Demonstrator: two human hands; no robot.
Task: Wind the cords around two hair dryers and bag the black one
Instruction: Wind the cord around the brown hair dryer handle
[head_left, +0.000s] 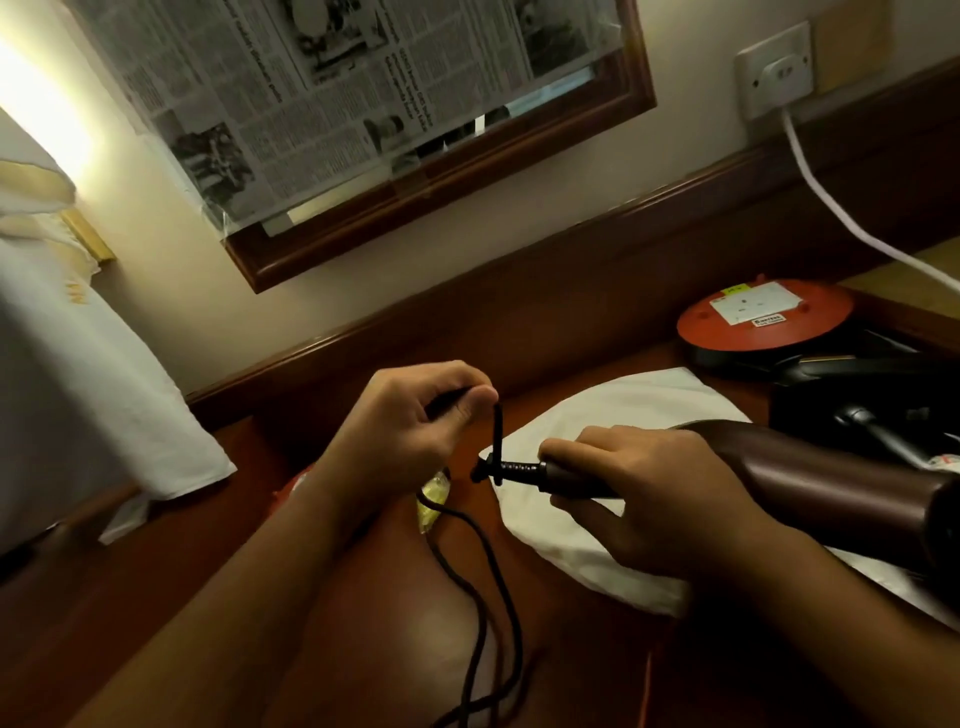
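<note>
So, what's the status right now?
Right hand grips brown hair dryer handle. Left hand pinches its black cord, winding begun. Nothing in the way.

1. A cream wall (467, 249) rises ahead of me, its lower edge trimmed by a dark wooden rail (571, 260).
2. A wood-framed mirror (441, 171) hangs there, its glass almost wholly covered by newspaper sheets (291, 104).
3. At upper right I see a white wall socket (774, 70) with a white cable (831, 208) trailing down.
4. Warm lamplight (36, 104) glows at far left, above white cloth (78, 364).
5. I work at a reddish-brown wooden table (156, 571).
</note>
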